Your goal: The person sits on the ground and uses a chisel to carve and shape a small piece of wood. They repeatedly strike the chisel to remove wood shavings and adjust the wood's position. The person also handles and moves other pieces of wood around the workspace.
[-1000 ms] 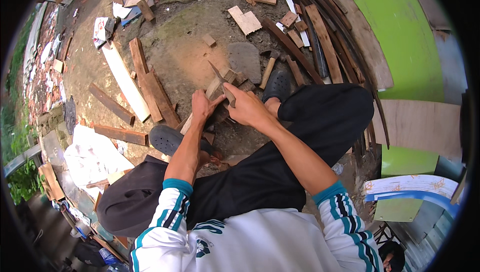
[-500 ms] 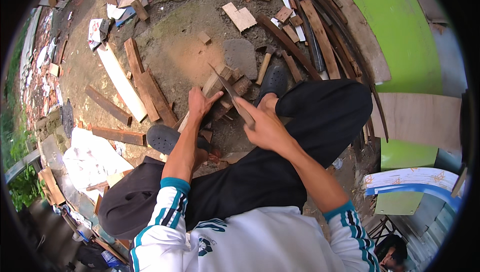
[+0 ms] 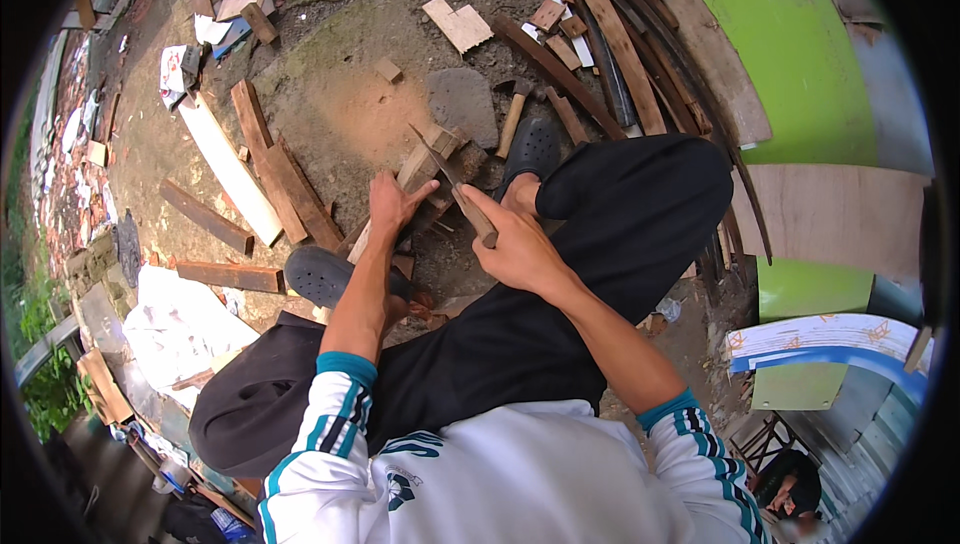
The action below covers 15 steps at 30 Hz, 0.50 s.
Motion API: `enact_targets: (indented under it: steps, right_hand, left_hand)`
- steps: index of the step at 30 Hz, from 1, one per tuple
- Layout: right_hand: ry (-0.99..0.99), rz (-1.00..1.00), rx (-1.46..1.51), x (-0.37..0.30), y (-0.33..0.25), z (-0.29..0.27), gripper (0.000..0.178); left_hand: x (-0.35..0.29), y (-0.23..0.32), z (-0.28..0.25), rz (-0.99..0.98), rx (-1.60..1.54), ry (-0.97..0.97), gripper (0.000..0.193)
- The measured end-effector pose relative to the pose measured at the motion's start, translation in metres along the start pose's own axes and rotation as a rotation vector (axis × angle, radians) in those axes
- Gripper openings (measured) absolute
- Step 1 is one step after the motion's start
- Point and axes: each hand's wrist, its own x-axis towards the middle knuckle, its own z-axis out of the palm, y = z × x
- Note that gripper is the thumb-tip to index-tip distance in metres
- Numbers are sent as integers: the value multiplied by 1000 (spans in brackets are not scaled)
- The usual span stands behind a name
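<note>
My right hand [image 3: 515, 252] is wrapped round the wooden handle of a handsaw [image 3: 438, 160]. The saw's narrow blade points away from me and lies against a light wooden plank [image 3: 416, 170]. My left hand [image 3: 395, 204] presses on that plank and grips it, its thumb stretched toward the blade. The plank's far end rests on wooden blocks [image 3: 463, 166] between my feet. Fine sawdust [image 3: 372, 116] covers the ground past this end, with a small wood offcut [image 3: 389, 71] lying on it. How my left fingers wrap beneath the plank is hidden.
A hammer-like tool [image 3: 513, 120] with a wooden handle lies beside my right shoe [image 3: 532, 152]. Dark boards [image 3: 288, 194] and a pale plank [image 3: 232, 170] lie to the left. Long timbers [image 3: 625, 54] and a green panel [image 3: 800, 54] line the right. A person [image 3: 788, 484] is at lower right.
My right hand has drawn the saw a little back toward me, along the cut. My left hand stays on the plank. The whole view has shifted slightly.
</note>
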Motion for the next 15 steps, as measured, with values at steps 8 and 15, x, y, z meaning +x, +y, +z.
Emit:
enact_targets:
  steps: [8, 15]
  right_hand:
    - [-96, 285, 142, 11, -33, -23, 73]
    - [-54, 26, -200, -5, -30, -5, 70]
  left_hand:
    - [-3, -6, 1, 3, -30, 8, 96]
    - [-5, -5, 6, 15, 0, 43, 101]
